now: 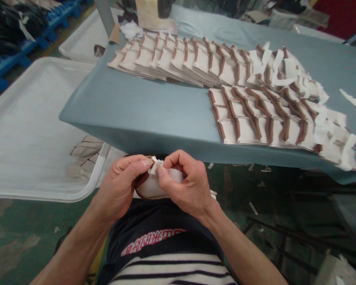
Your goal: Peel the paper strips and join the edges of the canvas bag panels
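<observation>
A cream fabric piece with brown edging (152, 188) is between my hands, just in front of my body. My left hand (121, 182) pinches its brown-edged side near the top. A small white strip (156, 168) stands up at that edge, and my right hand (185, 180) grips it between thumb and forefinger. Both hands are closed, their fingertips nearly touching. The lower part of the piece rests over my lap, partly hidden by my right hand.
Rows of stacked cream pieces with brown edges (243, 114) lie on the blue-covered table (130, 107), with loose white strips (277, 67) at their right. A white bin (32, 130) stands left, holding several pieces (87, 152). Scraps litter the green floor.
</observation>
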Demonstrator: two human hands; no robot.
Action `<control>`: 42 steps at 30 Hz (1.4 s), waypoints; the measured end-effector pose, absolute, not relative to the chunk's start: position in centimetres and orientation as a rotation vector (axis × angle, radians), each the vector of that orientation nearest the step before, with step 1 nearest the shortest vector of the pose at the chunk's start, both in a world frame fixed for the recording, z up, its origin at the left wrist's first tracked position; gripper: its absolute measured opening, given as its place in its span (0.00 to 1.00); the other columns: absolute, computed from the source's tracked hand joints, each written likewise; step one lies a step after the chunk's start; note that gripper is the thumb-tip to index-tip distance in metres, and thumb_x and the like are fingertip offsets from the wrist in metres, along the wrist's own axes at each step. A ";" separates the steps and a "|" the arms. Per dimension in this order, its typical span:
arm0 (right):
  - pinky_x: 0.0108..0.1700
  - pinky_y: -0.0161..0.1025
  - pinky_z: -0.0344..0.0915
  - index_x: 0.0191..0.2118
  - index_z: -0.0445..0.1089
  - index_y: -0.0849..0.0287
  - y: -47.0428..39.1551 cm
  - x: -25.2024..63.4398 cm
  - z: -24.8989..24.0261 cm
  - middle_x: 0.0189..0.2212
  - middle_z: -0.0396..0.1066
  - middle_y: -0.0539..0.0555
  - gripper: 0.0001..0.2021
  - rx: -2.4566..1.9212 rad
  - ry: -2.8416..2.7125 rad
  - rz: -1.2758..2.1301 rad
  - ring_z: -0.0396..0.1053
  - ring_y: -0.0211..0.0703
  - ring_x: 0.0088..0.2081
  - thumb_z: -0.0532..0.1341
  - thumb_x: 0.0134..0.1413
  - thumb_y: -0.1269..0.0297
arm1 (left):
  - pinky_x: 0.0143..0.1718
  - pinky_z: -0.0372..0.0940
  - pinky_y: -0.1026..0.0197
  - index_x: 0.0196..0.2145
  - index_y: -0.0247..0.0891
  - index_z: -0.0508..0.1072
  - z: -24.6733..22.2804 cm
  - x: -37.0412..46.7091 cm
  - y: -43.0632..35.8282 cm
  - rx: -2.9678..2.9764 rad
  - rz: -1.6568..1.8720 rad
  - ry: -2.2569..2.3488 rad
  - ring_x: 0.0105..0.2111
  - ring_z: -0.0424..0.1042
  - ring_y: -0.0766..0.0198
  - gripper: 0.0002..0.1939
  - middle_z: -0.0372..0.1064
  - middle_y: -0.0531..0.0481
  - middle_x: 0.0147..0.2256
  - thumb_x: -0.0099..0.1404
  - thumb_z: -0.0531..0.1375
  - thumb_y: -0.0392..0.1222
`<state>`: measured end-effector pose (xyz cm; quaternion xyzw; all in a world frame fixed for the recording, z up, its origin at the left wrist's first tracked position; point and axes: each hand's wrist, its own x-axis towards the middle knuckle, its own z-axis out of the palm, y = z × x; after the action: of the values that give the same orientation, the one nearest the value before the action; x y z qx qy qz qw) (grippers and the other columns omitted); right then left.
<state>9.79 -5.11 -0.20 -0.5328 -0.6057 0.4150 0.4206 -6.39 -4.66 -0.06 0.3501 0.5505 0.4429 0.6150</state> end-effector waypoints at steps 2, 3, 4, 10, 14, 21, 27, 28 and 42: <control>0.27 0.35 0.59 0.28 0.66 0.52 -5.1 9.8 -0.3 0.20 0.66 0.44 0.08 -1.348 -1.518 1.053 0.61 0.36 0.21 0.63 0.54 0.57 | 0.22 0.54 0.65 0.18 0.38 0.76 -0.2 -6.4 -4.8 0.815 1.023 1.274 0.22 0.56 0.68 0.13 0.64 0.54 0.20 0.49 0.71 0.48; 0.27 0.35 0.59 0.29 0.66 0.52 -5.0 9.8 -0.3 0.20 0.67 0.44 0.08 -1.355 -1.519 1.060 0.61 0.37 0.21 0.63 0.54 0.57 | 0.21 0.53 0.65 0.18 0.38 0.77 -0.2 -6.5 -4.8 0.822 1.025 1.276 0.22 0.56 0.68 0.13 0.64 0.54 0.20 0.49 0.71 0.48; 0.27 0.35 0.58 0.29 0.66 0.52 -5.0 9.9 -0.3 0.21 0.67 0.44 0.08 -1.363 -1.519 1.065 0.61 0.37 0.21 0.63 0.54 0.57 | 0.21 0.53 0.65 0.18 0.37 0.77 -0.3 -6.5 -4.8 0.829 1.026 1.277 0.21 0.55 0.69 0.13 0.63 0.55 0.20 0.50 0.71 0.48; 0.27 0.35 0.57 0.29 0.66 0.51 -4.7 9.8 -0.2 0.21 0.67 0.44 0.09 -1.406 -1.514 1.069 0.61 0.37 0.21 0.63 0.54 0.55 | 0.23 0.59 0.66 0.26 0.36 0.82 -0.4 -7.1 -5.0 0.860 0.972 1.250 0.24 0.64 0.66 0.11 0.73 0.51 0.25 0.51 0.73 0.47; 0.27 0.35 0.57 0.29 0.66 0.51 -4.8 9.8 -0.2 0.21 0.68 0.44 0.09 -1.419 -1.527 1.050 0.62 0.37 0.22 0.63 0.55 0.55 | 0.26 0.66 0.67 0.31 0.37 0.82 -0.8 -7.4 -5.3 0.864 0.946 1.214 0.26 0.70 0.64 0.12 0.78 0.51 0.28 0.52 0.74 0.46; 0.28 0.36 0.58 0.28 0.64 0.51 -4.9 9.5 -0.6 0.19 0.64 0.43 0.11 -1.396 -1.519 1.014 0.60 0.37 0.20 0.63 0.56 0.56 | 0.31 0.68 0.67 0.31 0.37 0.81 -0.7 -6.9 -5.4 1.041 0.972 1.322 0.30 0.73 0.63 0.10 0.80 0.51 0.30 0.56 0.71 0.46; 0.28 0.36 0.55 0.28 0.61 0.51 -4.9 9.4 -0.5 0.19 0.60 0.42 0.11 -1.398 -1.529 1.056 0.56 0.36 0.20 0.62 0.55 0.55 | 0.32 0.67 0.64 0.28 0.37 0.81 0.6 -6.3 -5.7 1.212 0.973 1.471 0.31 0.74 0.61 0.11 0.82 0.48 0.33 0.56 0.66 0.48; 0.28 0.36 0.55 0.28 0.61 0.51 -4.9 9.4 -0.5 0.19 0.60 0.42 0.11 -1.396 -1.528 1.066 0.55 0.36 0.20 0.61 0.55 0.54 | 0.30 0.67 0.64 0.28 0.37 0.81 0.7 -6.2 -5.8 1.228 0.959 1.478 0.30 0.74 0.61 0.12 0.81 0.49 0.31 0.56 0.65 0.49; 0.26 0.36 0.52 0.25 0.60 0.51 -5.1 9.2 -1.2 0.17 0.59 0.42 0.13 -1.398 -1.498 0.964 0.56 0.36 0.19 0.59 0.58 0.53 | 0.26 0.70 0.68 0.29 0.38 0.80 0.9 -5.9 -6.4 1.418 1.034 1.508 0.25 0.78 0.63 0.11 0.82 0.51 0.29 0.62 0.63 0.47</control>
<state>9.19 -5.12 -1.23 -0.5589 -0.5989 0.3853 0.4249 -5.94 -6.45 0.91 0.5609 0.5968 0.4091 0.4022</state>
